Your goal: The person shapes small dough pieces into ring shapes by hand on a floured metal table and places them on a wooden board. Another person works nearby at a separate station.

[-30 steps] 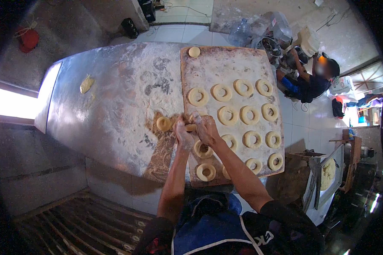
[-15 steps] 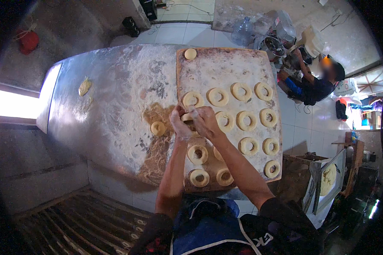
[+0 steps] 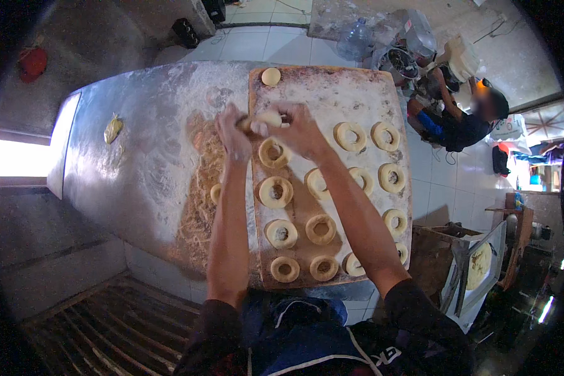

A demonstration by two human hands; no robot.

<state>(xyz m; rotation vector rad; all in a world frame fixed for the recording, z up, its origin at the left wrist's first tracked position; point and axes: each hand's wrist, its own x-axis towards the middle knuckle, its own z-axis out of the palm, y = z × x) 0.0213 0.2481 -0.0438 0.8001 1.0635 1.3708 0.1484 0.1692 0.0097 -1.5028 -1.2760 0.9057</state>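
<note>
My left hand (image 3: 235, 136) and my right hand (image 3: 299, 130) are raised over the far left part of a floured board (image 3: 332, 94). Between them they grip a pale dough ring (image 3: 266, 120), seen edge-on and smeared by motion; its hole is hard to make out. The fingers of both hands are curled in toward it. Just below lies another dough ring (image 3: 274, 153) on the board, with a further ring (image 3: 276, 192) nearer me. A round dough piece (image 3: 216, 193) on the table is partly covered by my left forearm.
Several dough rings (image 3: 391, 178) cover the board. A small dough disc (image 3: 271, 76) lies at its far left corner. The metal table (image 3: 131, 169) carries scattered flour and a yellowish lump (image 3: 113, 129). A person (image 3: 464, 119) crouches at right beside buckets (image 3: 400, 62).
Both hands have moved away from me and slightly left, still holding dough between them. A ring they covered before now shows on the board. The view has shifted a little.
</note>
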